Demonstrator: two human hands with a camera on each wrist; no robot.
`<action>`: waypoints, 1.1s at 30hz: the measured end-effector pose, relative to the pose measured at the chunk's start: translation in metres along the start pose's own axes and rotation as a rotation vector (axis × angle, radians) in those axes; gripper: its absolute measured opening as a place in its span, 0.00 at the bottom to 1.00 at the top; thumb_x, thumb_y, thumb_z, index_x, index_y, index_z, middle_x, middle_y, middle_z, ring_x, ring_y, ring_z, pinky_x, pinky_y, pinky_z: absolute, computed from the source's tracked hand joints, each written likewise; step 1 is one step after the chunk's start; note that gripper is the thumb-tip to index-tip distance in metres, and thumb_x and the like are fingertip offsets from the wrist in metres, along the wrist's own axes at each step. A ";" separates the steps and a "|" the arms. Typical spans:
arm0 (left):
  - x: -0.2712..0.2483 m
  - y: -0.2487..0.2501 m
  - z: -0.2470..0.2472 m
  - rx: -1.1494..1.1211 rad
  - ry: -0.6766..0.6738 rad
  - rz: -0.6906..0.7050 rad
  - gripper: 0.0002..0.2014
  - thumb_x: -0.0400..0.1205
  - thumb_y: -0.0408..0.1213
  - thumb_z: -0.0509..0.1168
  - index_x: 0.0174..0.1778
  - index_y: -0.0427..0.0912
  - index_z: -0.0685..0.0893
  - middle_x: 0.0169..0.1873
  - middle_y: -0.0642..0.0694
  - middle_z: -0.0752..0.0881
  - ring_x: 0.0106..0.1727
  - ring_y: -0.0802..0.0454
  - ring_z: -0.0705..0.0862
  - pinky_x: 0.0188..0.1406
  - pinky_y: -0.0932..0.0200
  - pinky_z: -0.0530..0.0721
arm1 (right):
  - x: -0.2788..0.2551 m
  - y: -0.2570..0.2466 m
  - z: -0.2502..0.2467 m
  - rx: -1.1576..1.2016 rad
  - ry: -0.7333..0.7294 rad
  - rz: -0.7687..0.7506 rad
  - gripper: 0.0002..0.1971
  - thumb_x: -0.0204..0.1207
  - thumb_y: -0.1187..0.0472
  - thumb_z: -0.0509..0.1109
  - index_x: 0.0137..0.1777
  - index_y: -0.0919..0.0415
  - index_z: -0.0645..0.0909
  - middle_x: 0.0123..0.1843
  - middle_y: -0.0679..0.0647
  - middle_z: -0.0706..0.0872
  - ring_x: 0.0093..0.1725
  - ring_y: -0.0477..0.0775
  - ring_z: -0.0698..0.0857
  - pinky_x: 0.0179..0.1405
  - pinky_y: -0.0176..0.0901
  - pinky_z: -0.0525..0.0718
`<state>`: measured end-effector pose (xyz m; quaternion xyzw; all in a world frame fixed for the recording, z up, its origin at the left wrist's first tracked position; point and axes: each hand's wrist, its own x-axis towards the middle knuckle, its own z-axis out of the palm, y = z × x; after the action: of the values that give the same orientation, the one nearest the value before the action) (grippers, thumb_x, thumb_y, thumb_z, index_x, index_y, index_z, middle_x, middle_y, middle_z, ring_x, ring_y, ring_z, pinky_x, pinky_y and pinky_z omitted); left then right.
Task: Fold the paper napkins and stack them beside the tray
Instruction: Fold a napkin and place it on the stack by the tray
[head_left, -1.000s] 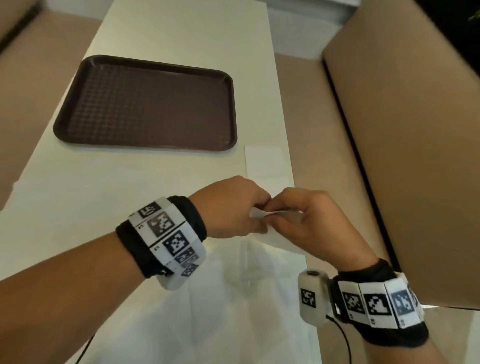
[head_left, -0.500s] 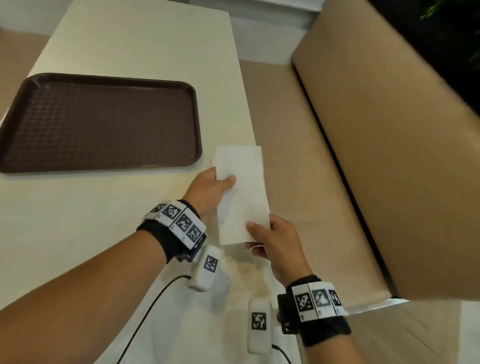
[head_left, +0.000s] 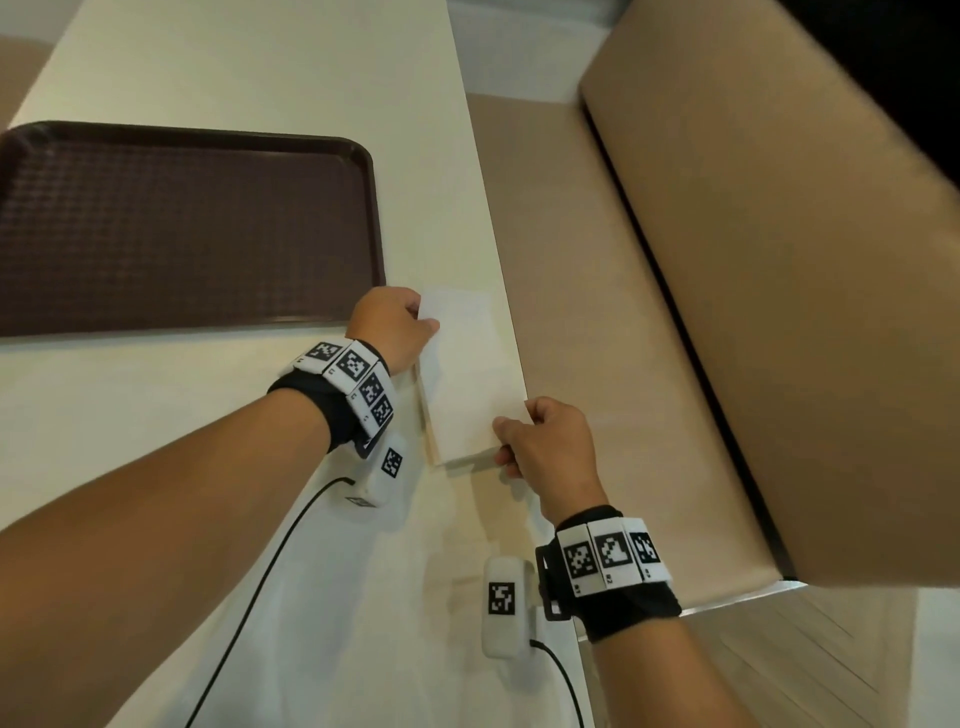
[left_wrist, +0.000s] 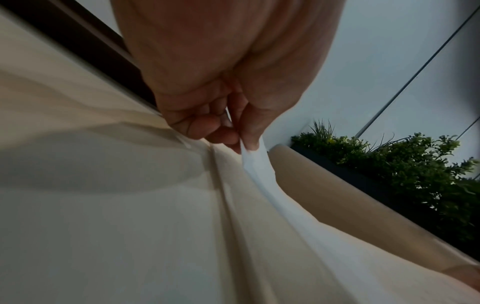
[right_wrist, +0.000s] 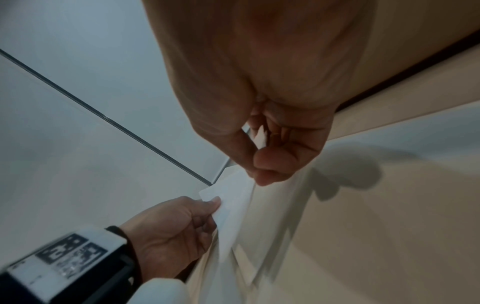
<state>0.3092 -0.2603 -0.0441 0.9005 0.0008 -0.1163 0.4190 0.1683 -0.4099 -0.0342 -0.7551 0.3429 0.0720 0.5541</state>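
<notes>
A folded white napkin (head_left: 462, 379) hangs just above the table's right edge, right of the brown tray's (head_left: 182, 228) near corner. My left hand (head_left: 397, 325) pinches its far left corner, thumb on top. My right hand (head_left: 540, 441) pinches its near right corner. Under it a second white napkin (head_left: 483, 306) lies flat on the table. The left wrist view shows my left hand (left_wrist: 233, 139) pinching the napkin (left_wrist: 259, 170) edge. The right wrist view shows my right hand (right_wrist: 262, 168) and my left hand (right_wrist: 205, 207) both holding the napkin (right_wrist: 233, 205).
The cream table (head_left: 260, 78) ends just right of the napkin. A tan bench seat (head_left: 597, 312) and its backrest (head_left: 779, 260) run along that side. Unfolded white napkin paper (head_left: 363, 597) lies on the table near me. A planter with greenery (left_wrist: 389, 164) stands behind the bench.
Both hands have carried the folded napkin from in front of me out to the table's right edge beside the tray and brought it lower over the napkin lying there.
</notes>
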 end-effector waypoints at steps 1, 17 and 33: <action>0.001 0.000 0.000 0.010 0.009 0.000 0.12 0.81 0.37 0.71 0.45 0.27 0.86 0.37 0.36 0.83 0.38 0.44 0.80 0.40 0.53 0.80 | 0.000 0.000 0.001 0.000 0.007 0.003 0.03 0.77 0.68 0.71 0.47 0.70 0.83 0.22 0.54 0.84 0.26 0.58 0.82 0.35 0.68 0.89; -0.021 0.008 -0.013 0.268 -0.100 -0.058 0.22 0.84 0.43 0.68 0.71 0.37 0.76 0.68 0.39 0.80 0.66 0.41 0.81 0.53 0.54 0.79 | 0.004 0.018 0.010 -0.557 0.015 -0.358 0.19 0.80 0.59 0.73 0.71 0.53 0.81 0.68 0.50 0.75 0.72 0.55 0.74 0.57 0.39 0.72; -0.234 -0.110 -0.160 0.480 -0.468 -0.120 0.22 0.74 0.62 0.72 0.61 0.65 0.77 0.52 0.66 0.76 0.55 0.65 0.78 0.51 0.64 0.76 | -0.160 0.071 0.035 -0.809 -0.471 -0.595 0.29 0.75 0.42 0.77 0.73 0.49 0.77 0.63 0.41 0.75 0.60 0.43 0.78 0.53 0.30 0.78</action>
<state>0.1040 -0.0457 0.0212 0.9207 -0.0696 -0.3412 0.1763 0.0145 -0.3199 -0.0250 -0.9356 -0.0733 0.2052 0.2779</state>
